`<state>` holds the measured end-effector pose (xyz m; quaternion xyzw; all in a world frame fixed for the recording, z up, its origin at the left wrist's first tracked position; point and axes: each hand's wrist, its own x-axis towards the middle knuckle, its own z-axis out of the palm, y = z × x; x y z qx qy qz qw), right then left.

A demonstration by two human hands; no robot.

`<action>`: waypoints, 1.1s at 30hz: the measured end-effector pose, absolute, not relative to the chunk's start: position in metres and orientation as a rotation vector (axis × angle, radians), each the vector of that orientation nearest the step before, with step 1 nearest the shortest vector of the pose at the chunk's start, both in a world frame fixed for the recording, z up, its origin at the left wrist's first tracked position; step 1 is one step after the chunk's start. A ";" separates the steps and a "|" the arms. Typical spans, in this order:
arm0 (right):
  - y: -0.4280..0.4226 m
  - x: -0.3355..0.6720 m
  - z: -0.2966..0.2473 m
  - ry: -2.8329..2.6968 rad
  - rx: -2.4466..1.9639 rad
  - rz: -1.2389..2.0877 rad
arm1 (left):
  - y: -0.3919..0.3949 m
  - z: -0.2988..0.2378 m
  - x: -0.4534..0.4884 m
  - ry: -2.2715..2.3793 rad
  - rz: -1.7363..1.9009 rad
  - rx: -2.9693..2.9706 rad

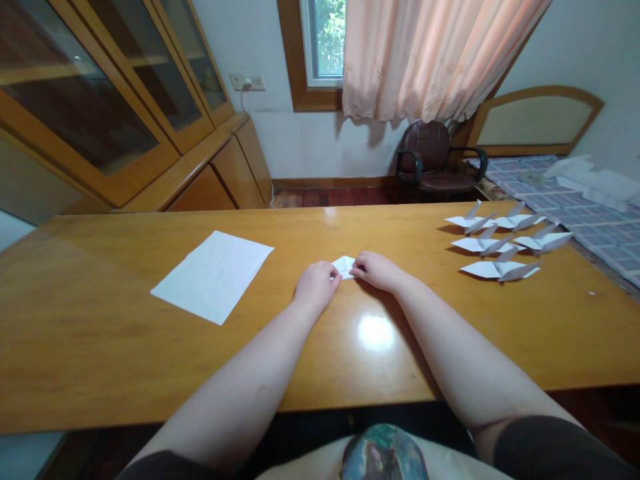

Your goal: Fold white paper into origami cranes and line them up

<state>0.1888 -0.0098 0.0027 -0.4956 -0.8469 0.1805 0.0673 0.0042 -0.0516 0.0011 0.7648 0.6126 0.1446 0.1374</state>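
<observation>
Folded white paper was located on wooden surface, between left hand and right hand; opposite ends were pinched. Judged light, thin, easily creased or torn; gentle hold at folded edges was favoured.

The left hand and right hand cover both ends of the folded white paper, whose finer creases are too small to read. Toward the far right corner of the desk, paper cranes partly hide one another; a white speck near its right edge is too tiny to identify.
</observation>
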 end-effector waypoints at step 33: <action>-0.009 0.185 0.002 -2.554 -1.548 0.536 | -0.064 0.007 0.008 1.664 0.276 2.486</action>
